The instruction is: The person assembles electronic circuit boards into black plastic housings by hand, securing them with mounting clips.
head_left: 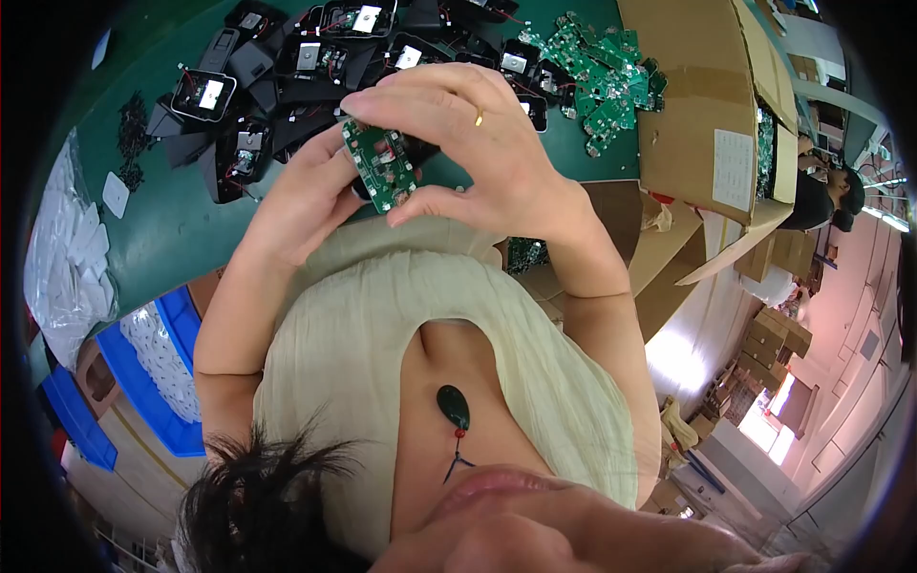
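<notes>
A green circuit board [374, 174] with small components is between my two hands, tilted over the table's near edge. My right hand [492, 143] arches over it, fingers at its upper edge and thumb at its lower corner, closed on it. Behind the board, my left hand [308, 191] curls its fingers round a black plastic housing, which is mostly hidden. Just beyond my hands lies a pile of black housings [253, 67], several with silver plates and thin wires inside. Right of the pile, loose green circuit boards [611, 91] are heaped.
A large cardboard box [693, 95] stands at the right on the green table [172, 244]. Small black parts [132, 143] and a clear plastic bag [67, 258] of white pieces lie at the left. Blue bins [143, 382] stand below. Another person [821, 196] is far right.
</notes>
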`<state>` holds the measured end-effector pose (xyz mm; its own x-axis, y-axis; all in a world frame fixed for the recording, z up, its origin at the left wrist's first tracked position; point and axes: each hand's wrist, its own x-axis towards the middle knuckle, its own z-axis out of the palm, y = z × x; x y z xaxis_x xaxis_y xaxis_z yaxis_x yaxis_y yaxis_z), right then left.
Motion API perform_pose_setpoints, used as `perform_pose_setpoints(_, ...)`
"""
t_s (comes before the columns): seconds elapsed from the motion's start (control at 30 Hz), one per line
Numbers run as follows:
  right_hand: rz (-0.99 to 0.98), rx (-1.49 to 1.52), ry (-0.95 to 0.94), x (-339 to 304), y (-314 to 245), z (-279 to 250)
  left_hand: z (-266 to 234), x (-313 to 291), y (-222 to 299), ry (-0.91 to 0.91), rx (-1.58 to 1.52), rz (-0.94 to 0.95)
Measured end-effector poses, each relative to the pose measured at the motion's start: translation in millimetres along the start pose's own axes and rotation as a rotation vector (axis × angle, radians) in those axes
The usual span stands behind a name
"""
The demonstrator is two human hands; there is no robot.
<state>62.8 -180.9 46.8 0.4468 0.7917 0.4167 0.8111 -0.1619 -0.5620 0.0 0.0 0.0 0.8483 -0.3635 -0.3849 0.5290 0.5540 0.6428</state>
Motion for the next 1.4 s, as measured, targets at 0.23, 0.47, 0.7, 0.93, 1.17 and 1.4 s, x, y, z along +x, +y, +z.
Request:
perform_pose_setpoints(0.23, -0.109, -0.279, 0.135, -6.5, -17.3, 12.4, 7.3, -1.5, 6.3, -0.055, -0.125, 0.002)
perform_pose_setpoints(0.47, -0.162, -0.422, 0.377, -16.1, 5.0, 28.9, 31.6, -0.5, -2.4, 0.217, -0.075, 0.227)
perform_pose_setpoints(0.7, -0.089, -0.504, 0.535, -16.4, 0.6, 40.5, 33.8, 1.3, -10.2, 0.276, 0.084, 0.439)
perform_pose_setpoints(0.93, -0.1, -0.431, 0.581, -9.2, 6.6, 37.8, 30.8, -3.6, -14.9, 0.287, 0.209, 0.478)
perform_pose_setpoints(1.17, -0.131, -0.441, 0.544, -1.3, 9.7, 35.4, 26.3, -1.3, -18.8, 0.241, 0.451, 0.572)
perform_pose_setpoints(1.4, -0.092, -0.408, 0.455, 1.1, 11.6, 38.2, 25.0, -1.7, -19.7, 0.223, 0.451, 0.577)
